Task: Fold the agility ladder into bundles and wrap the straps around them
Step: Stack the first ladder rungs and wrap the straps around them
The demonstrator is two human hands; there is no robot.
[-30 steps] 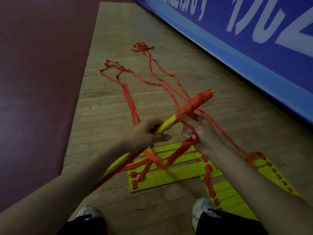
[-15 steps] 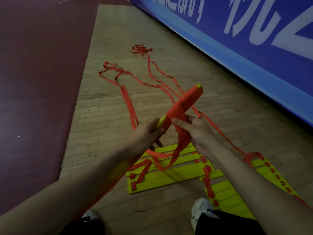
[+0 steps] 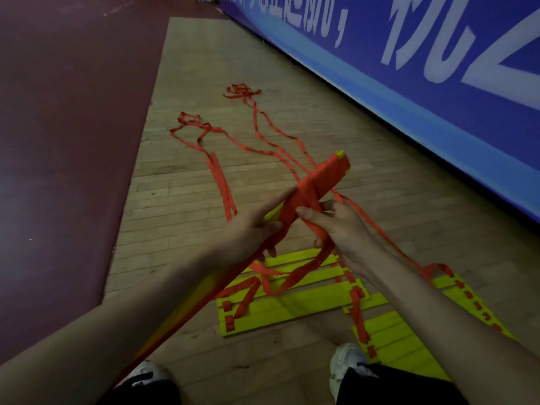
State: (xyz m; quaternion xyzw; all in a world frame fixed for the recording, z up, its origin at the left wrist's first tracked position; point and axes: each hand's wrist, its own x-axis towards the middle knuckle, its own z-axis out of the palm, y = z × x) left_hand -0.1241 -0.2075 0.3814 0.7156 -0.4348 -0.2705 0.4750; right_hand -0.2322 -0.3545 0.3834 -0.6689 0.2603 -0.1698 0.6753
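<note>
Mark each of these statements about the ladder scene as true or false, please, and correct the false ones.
1. Both hands hold the bundle in the air. True.
2. The straps wrapped on the bundle are blue. False: they are orange-red.
3. Loose strap lies on the wooden floor. True.
4. All yellow rungs are in the bundle. False: flat rungs lie on the floor.
5. The right hand grips a strap. True.

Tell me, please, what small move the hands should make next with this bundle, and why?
Probably one more turn: the right hand should carry its strap over the bundle toward the left hand, which grips the bundle's bare yellow part. The far end is already wrapped in orange, and loose strap lies on the floor.
</note>
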